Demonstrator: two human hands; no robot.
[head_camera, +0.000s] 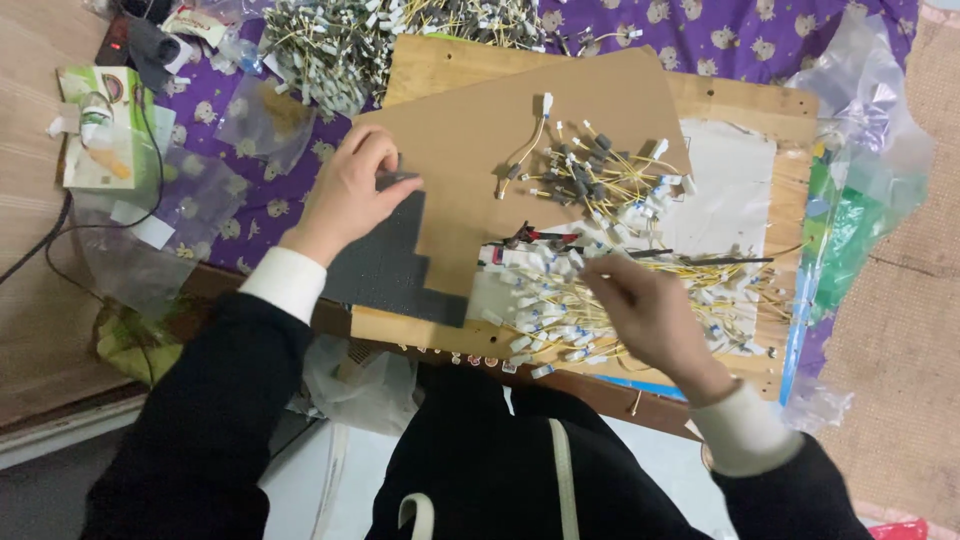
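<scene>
Left hand (352, 192) curled, fingertips pinching the top edge of a dark grey stepped foam sheet (392, 268) lying at the near-left corner of the brown cardboard panel (470, 140); right hand (648, 312) pressed into a heap of yellow wires with white plastic connectors (560, 300), fingers bunched on one strand. Far left, a green-and-white carton (100, 125) on purple patterned cloth (250, 205); at right, crumpled clear and green plastic bags (860, 180) crowding the wooden board's (745, 100) edge, bare cardboard open between both hands.

Cardboard sheet (470, 140): on the wooden board (740, 100), left half.
Wire pile (600, 290): board's right half, near edge.
Foam pad (390, 265): board's left edge.
</scene>
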